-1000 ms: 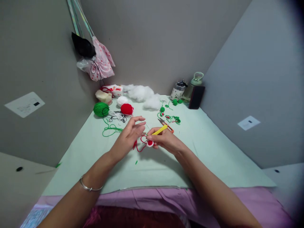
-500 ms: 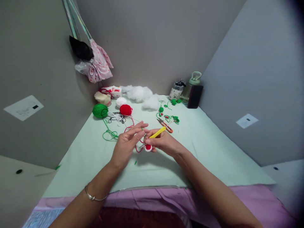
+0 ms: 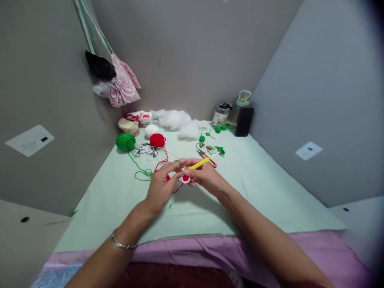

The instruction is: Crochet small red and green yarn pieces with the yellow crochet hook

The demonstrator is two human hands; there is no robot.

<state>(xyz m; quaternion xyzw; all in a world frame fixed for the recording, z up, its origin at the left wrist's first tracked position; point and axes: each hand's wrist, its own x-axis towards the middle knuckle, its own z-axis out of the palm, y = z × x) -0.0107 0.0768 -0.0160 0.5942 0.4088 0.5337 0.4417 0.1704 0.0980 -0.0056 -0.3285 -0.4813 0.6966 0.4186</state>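
My right hand (image 3: 204,176) is closed on a crochet hook with a yellow handle (image 3: 199,164), its metal end pointing up and right. Between my two hands is a small red and white crocheted piece (image 3: 186,179). My left hand (image 3: 163,182) is closed, thumb and fingers pinched at the left of this piece, with green yarn around a raised finger. What exactly its fingertips hold is partly hidden. Red yarn (image 3: 177,189) hangs just below the hands.
Behind my left hand are green (image 3: 125,142), red (image 3: 157,140) and white (image 3: 152,131) yarn balls. White stuffing (image 3: 174,120) lies at the back. Orange-handled snips (image 3: 212,162), small green pieces (image 3: 221,151), a jar (image 3: 220,117), a bottle (image 3: 243,100) and a dark phone (image 3: 244,122) are on the right.
My left hand's fingers have come down and closed in beside the crocheted piece. The piece has risen slightly, and the view has shifted a little.
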